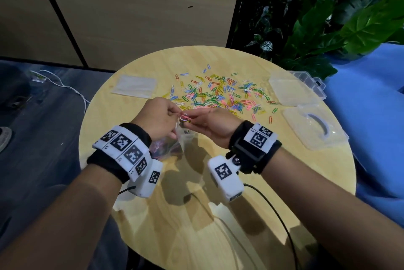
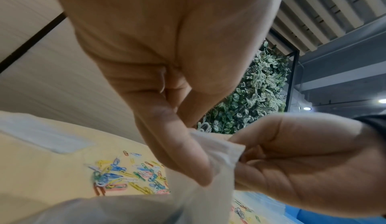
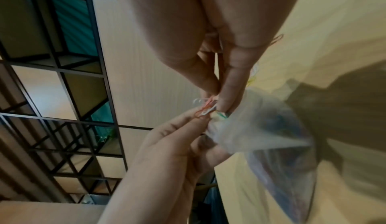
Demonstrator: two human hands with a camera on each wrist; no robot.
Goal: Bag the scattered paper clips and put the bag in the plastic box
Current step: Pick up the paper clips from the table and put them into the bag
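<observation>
Coloured paper clips lie scattered across the middle of the round wooden table. My left hand pinches the mouth of a clear plastic bag that holds some clips and hangs down to the table. In the left wrist view, my left hand grips the bag's edge. My right hand pinches a small bunch of clips right at the bag's mouth. In the right wrist view, my right hand holds that bunch just above the bag.
An open clear plastic box sits at the table's right edge, its handled half lying nearer me. Spare clear bags lie at the far left. A blue seat and plants stand to the right.
</observation>
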